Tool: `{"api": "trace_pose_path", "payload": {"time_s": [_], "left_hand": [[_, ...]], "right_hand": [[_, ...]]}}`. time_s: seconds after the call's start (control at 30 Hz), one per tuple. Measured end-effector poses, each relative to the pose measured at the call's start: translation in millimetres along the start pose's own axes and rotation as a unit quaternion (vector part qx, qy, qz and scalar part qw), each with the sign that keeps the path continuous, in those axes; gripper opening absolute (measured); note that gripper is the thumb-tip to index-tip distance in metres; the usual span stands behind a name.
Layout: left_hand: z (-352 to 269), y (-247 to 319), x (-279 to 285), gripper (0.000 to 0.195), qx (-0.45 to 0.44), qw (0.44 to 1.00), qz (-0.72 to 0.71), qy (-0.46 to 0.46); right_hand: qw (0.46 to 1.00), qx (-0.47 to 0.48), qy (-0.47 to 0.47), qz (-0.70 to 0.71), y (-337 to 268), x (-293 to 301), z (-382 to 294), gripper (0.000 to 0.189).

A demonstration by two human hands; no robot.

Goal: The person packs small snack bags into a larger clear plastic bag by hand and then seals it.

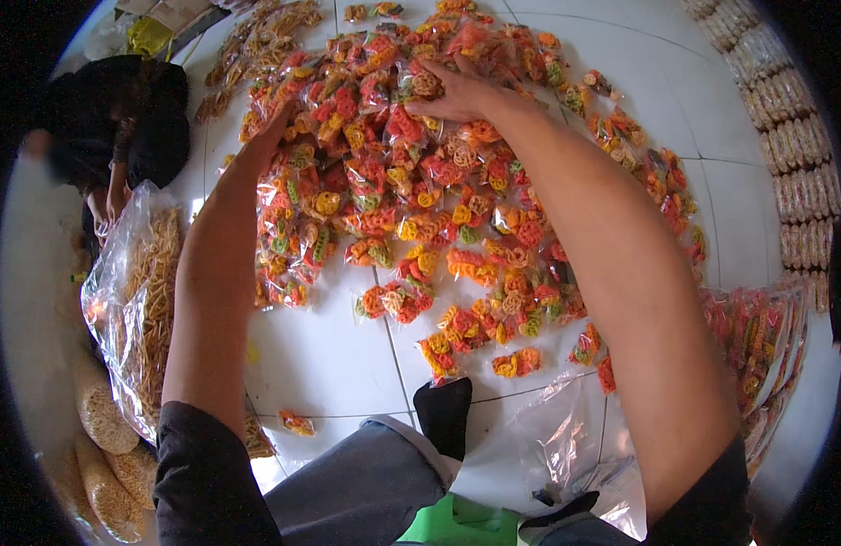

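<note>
A wide heap of small clear plastic packets (372, 170) of colourful curled crackers, red, orange, yellow and green, covers the white tiled floor before me. My right hand (454, 92) rests on the far part of the heap, fingers apart, touching a packet with a tan cracker (426, 83). At the heap's left side is my left hand (278, 123), seen edge-on; its fingers are hidden among the packets. A few packets lie loose nearer my feet, one of them (297, 423) at lower left.
To the left, a large clear bag (144, 286) holds tan stick snacks, beside a person in dark clothes (120, 130). Filled bags (106, 416) lie at lower left. Stacked packs (795, 160) line the right. An empty-looking plastic bag (560, 437) lies by my foot, near a green stool (461, 522).
</note>
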State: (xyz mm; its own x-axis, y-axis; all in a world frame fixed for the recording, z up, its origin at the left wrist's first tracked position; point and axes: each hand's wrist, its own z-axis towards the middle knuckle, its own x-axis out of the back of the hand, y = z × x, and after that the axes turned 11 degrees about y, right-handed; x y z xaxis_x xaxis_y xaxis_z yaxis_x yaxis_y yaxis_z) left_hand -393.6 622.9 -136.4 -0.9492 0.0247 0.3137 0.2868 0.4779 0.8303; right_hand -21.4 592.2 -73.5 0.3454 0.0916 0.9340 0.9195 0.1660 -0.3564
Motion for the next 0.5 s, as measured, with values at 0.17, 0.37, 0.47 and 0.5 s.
{"api": "trace_pose_path", "payload": {"time_s": [0.17,0.37,0.47,0.5], "left_hand": [[-3.2,-19.4,-36.8,0.060,0.017,0.996,-0.068,-0.063],[-0.6,-68.7,-89.5,0.073,-0.009,0.999,0.031,-0.044],[-38.9,-72.6,-132.4,0.079,-0.098,0.975,0.185,-0.077],[-67.3,-61.0,-184.7,0.080,-0.042,0.988,0.141,-0.051]], "right_hand": [[0.998,-0.006,-0.020,0.054,31.9,-18.8,-36.1,0.097],[0.997,-0.015,-0.076,-0.015,41.7,-2.0,-95.6,0.101],[0.994,-0.026,-0.098,-0.049,64.0,8.1,-134.5,0.096],[0.991,-0.050,-0.111,-0.056,83.2,13.7,-157.8,0.095]]}}
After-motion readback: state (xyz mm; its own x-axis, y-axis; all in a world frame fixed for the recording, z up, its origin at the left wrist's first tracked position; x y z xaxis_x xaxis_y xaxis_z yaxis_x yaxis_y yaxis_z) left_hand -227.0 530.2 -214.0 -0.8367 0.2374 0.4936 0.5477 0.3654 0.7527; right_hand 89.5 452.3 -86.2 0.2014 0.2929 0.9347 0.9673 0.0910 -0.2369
